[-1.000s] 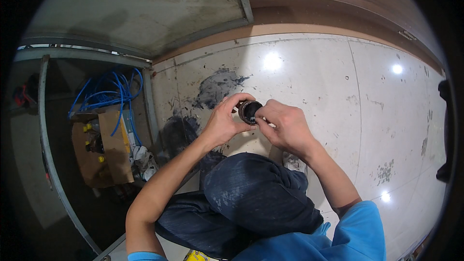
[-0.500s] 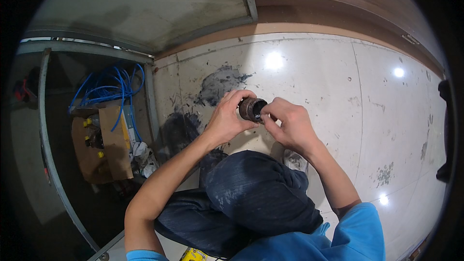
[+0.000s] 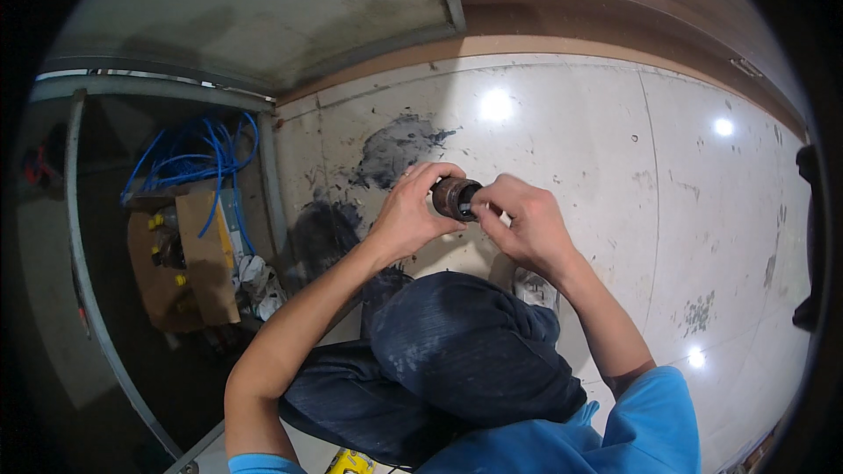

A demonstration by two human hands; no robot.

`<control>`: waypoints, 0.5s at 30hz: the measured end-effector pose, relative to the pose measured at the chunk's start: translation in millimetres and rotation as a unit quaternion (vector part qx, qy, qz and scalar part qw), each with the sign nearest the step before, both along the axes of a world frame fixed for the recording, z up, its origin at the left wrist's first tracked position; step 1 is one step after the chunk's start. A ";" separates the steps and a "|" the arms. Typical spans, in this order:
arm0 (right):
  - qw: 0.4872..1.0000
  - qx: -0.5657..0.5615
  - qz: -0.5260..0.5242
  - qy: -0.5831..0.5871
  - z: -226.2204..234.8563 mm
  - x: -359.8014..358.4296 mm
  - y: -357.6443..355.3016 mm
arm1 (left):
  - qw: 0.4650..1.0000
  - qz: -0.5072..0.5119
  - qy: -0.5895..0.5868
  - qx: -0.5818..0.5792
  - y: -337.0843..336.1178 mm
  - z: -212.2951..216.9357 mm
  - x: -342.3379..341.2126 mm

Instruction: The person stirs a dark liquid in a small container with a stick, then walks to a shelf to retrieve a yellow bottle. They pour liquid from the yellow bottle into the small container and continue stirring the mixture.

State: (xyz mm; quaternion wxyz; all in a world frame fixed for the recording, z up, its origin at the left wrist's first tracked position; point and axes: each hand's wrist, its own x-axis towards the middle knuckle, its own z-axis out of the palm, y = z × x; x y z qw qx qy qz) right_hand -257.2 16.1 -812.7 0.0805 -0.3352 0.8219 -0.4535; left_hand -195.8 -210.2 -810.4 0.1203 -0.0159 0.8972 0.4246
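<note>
A short, dark brown cylindrical metal fitting [image 3: 454,198] is gripped by the left hand [image 3: 411,215] while the right hand [image 3: 520,226] pinches its open end, work apparently midway.

hands: left hand [image 3: 411,215] grips dark cylindrical fitting [image 3: 454,198] | right hand [image 3: 524,226] fingers at its end

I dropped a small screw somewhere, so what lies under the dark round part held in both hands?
Under the dark cylindrical part lie pale stained floor tiles and a raised denim knee. The left hand and right hand cover the rest; no screw is visible.
</note>
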 end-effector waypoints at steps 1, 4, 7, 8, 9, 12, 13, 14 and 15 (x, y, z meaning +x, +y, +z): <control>1.000 -0.025 -0.013 0.005 -0.2 0.3 -0.1 | 1.000 -0.001 -0.001 0.000 -0.1 -0.7 0.5; 0.990 0.128 0.050 0.045 -0.3 -1.0 1.9 | 1.000 0.007 -0.015 0.018 -0.4 -3.4 1.7; 0.997 0.013 0.035 -0.064 1.0 1.3 2.7 | 0.998 0.018 -0.036 0.050 -1.8 -7.6 1.7; 0.999 0.014 0.011 -0.042 1.8 0.9 4.1 | 0.997 0.022 -0.036 0.072 -1.8 -9.2 2.4; 1.000 0.017 -0.006 -0.023 3.0 1.2 5.7 | 0.995 0.029 -0.042 0.090 -2.1 -10.6 3.4; 1.000 0.007 -0.014 0.006 6.5 1.5 8.2 | 0.986 0.042 -0.079 0.143 -5.2 -14.4 3.9; 1.000 0.002 -0.010 0.011 7.6 1.9 8.9 | 0.981 0.043 -0.094 0.162 -5.4 -16.1 3.7; 1.000 0.004 -0.009 0.009 8.3 2.3 9.3 | 0.981 0.041 -0.097 0.165 -4.9 -18.1 3.6; 1.000 0.004 -0.007 0.008 8.8 3.0 9.3 | 0.980 0.039 -0.099 0.168 -4.5 -19.8 3.5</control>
